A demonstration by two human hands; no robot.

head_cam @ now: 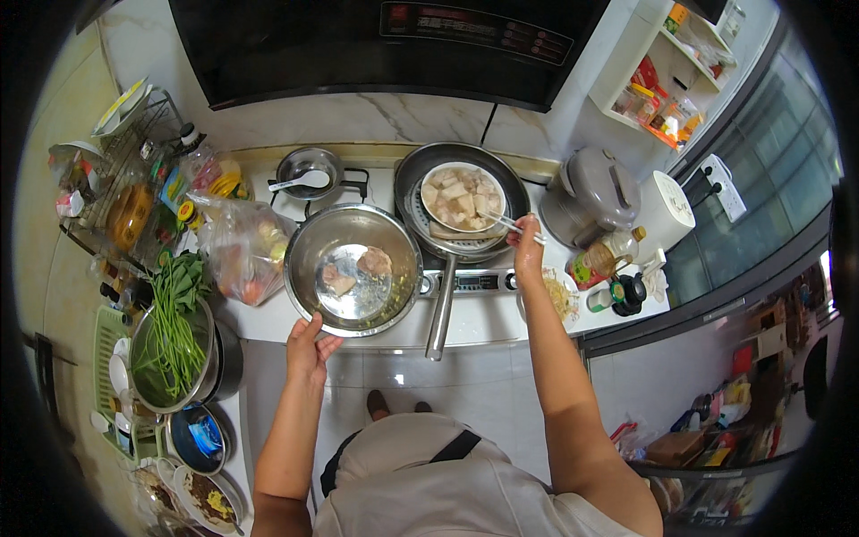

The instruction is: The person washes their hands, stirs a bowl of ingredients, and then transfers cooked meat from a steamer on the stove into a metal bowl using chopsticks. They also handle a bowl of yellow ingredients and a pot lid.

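With my left hand (310, 349) I grip the near rim of a large stainless steel bowl (349, 309). Two pieces of meat (374, 262) lie in it, along with small yellowish bits. My right hand (528, 245) holds a pair of chopsticks (500, 219), their tips at the edge of a white bowl (426, 211). Pale chunks of food in liquid (463, 191) fill that bowl. It stands inside a dark frying pan (409, 168) on the stove, over a perforated steaming rack (419, 231). The pan's steel handle (440, 312) points towards me.
Left of the steel bowl are a plastic bag of produce (241, 248) and a pot of leafy greens (176, 349). A small metal bowl with a white spoon (312, 179) sits behind. On the right stand a grey pressure cooker (594, 198), an oil bottle (614, 250) and a plate of food (560, 299).
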